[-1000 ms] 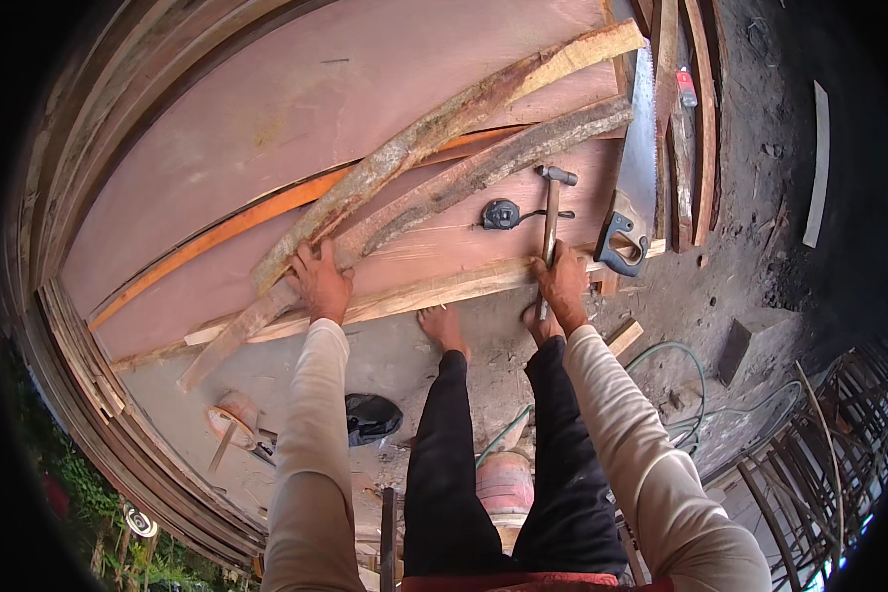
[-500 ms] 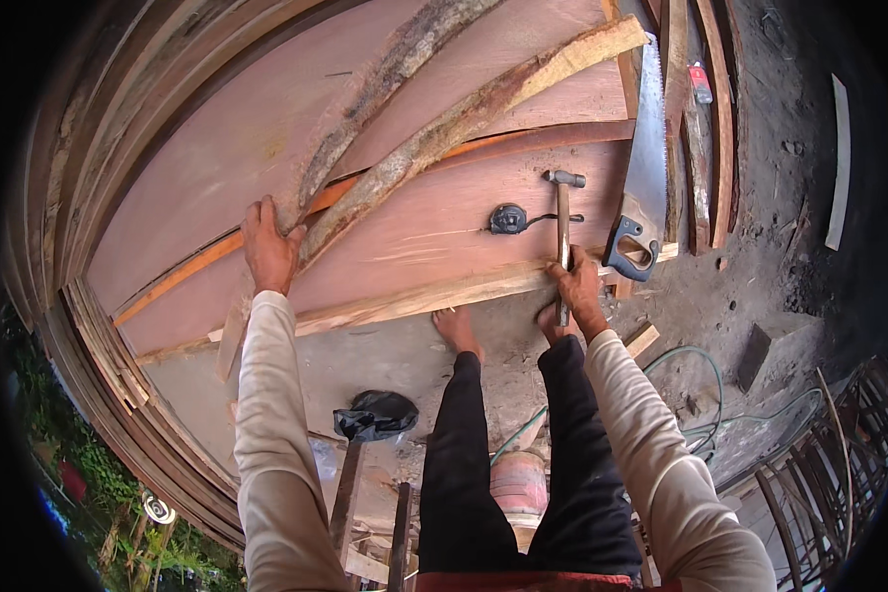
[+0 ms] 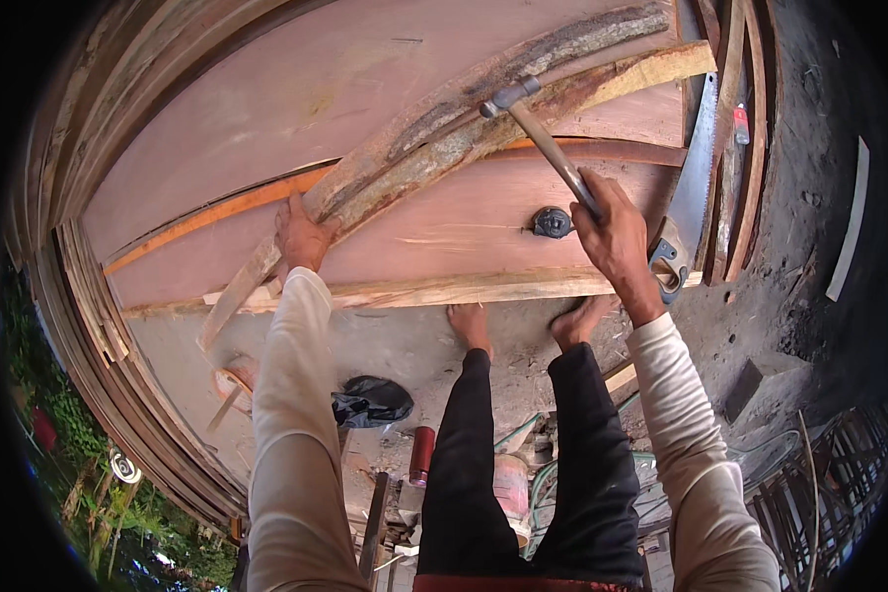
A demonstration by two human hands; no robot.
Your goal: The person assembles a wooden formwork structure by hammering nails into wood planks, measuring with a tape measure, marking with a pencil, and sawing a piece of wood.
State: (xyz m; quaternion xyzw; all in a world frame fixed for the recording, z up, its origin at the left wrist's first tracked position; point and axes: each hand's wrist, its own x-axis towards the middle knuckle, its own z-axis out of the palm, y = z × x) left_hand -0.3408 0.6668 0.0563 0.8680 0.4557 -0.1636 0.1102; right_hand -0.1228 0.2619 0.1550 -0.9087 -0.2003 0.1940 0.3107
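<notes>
My right hand point(image 3: 617, 232) is wrapped around the handle of a hammer point(image 3: 553, 148), which is raised over the boards with its metal head to the upper left. My left hand point(image 3: 304, 235) is closed on a rough plank point(image 3: 390, 148) with a dark bark edge. That plank slants across the plywood point(image 3: 227, 128), its lower end sticking out past the near edge. Close alongside lies a second bark-edged plank point(image 3: 553, 104), paler at its right end. A black tape measure point(image 3: 551, 222) rests on the plywood, left of my right hand.
A handsaw point(image 3: 699, 163) lies at the right end of the plywood, by several long timbers point(image 3: 755, 138). Stacked boards point(image 3: 99, 128) curve along the left. My bare feet point(image 3: 471, 326) stand at a pale beam point(image 3: 405, 293). A black plastic bag point(image 3: 373, 402) lies on the ground.
My right hand has picked the hammer up off the plywood and raised it, head leftward. The farther bark-edged plank has swung down beside the nearer one, closing the gap between them.
</notes>
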